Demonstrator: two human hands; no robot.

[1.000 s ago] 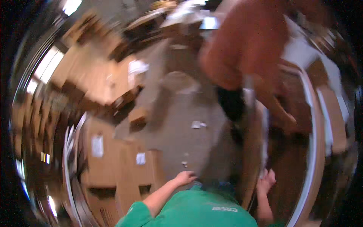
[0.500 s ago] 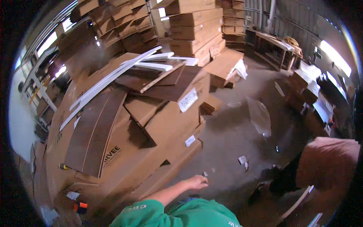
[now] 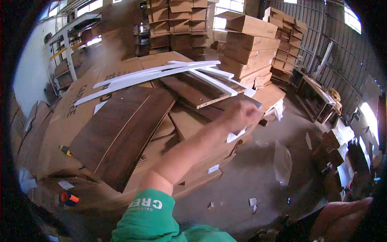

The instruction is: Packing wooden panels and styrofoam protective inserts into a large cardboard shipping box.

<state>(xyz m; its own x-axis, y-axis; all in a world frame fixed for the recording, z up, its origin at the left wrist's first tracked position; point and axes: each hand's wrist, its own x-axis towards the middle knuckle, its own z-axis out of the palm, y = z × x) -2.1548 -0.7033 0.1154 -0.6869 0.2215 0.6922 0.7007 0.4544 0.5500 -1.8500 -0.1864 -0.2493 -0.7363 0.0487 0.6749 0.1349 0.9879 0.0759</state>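
Observation:
My left arm in a green sleeve stretches up and to the right across the big cardboard boxes. My left hand [image 3: 246, 113] is over the far right corner of the stack, beside a dark brown panel [image 3: 229, 101]. Its fingers are blurred and partly hidden, so I cannot tell whether it grips the panel. Another dark panel [image 3: 193, 89] with a pale raw edge lies just left of the hand. Long white strips [image 3: 149, 76] rest crossed over it. Wide brown boards [image 3: 117, 129] lie nearer on the left. My right hand is out of view.
A small yellow-and-black tool [image 3: 65, 150] lies by the boards' left edge, and an orange-and-black object [image 3: 69, 198] sits lower left. Stacked cartons [image 3: 250, 48] stand behind. Paper scraps [image 3: 253, 201] litter the floor. A workbench [image 3: 316, 92] is at the right wall.
My left hand has risen from low beside my body to the far right corner of the boxes. The view has turned, and the boxes appear closer.

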